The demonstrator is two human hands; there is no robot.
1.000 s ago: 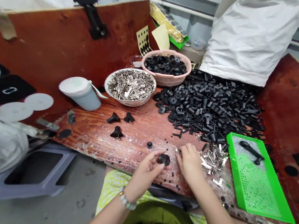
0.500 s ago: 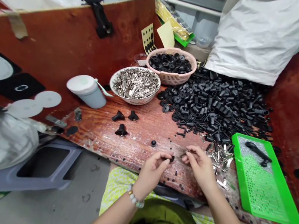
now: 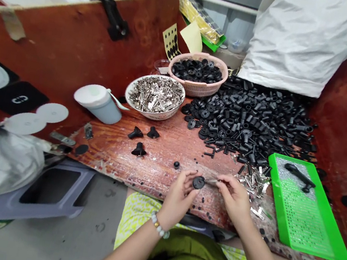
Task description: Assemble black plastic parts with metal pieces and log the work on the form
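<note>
My left hand [image 3: 179, 194] pinches a small round black plastic disc [image 3: 198, 182] just above the near edge of the brown wooden table [image 3: 156, 153]. My right hand [image 3: 235, 198] holds a thin silver metal clip [image 3: 212, 181] whose tip touches the disc's right side. Both hands are closed on their parts and nearly meet. A loose scatter of silver clips [image 3: 256, 181] lies just right of my right hand. Behind it spreads a big heap of black plastic parts [image 3: 254, 121].
A white bowl of metal clips [image 3: 154, 96] and a pink basket of black discs [image 3: 198, 73] stand at the back. A green perforated tray [image 3: 306, 208] with one black part lies right. A pale lidded cup [image 3: 98, 102] and three black cone pieces [image 3: 141, 140] sit left. A white sack [image 3: 302, 40] leans behind.
My right hand picked a metal clip from the scatter and brought it to the disc. My left hand turned the disc to face up and lifted it slightly.
</note>
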